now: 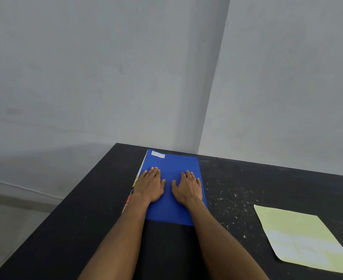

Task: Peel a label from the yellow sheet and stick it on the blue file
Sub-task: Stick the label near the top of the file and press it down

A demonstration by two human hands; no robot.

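The blue file (pixel 171 211) lies flat on the black table, its far end near the wall. A white label (pixel 158 154) is stuck at the file's far left corner. My left hand (pixel 150 183) rests palm down on the left part of the file, fingers spread and holding nothing. My right hand (pixel 187 185) lies flat on the right part in the same way. The yellow sheet (pixel 301 239) lies on the table to the right, apart from both hands; its surface is glossy and I cannot make out single labels on it.
The black table (pixel 65 229) has white specks right of the file and a left edge running diagonally down to the frame's bottom left. Coloured paper edges (pixel 129 199) stick out under the file's left side. Grey walls meet in a corner behind the table.
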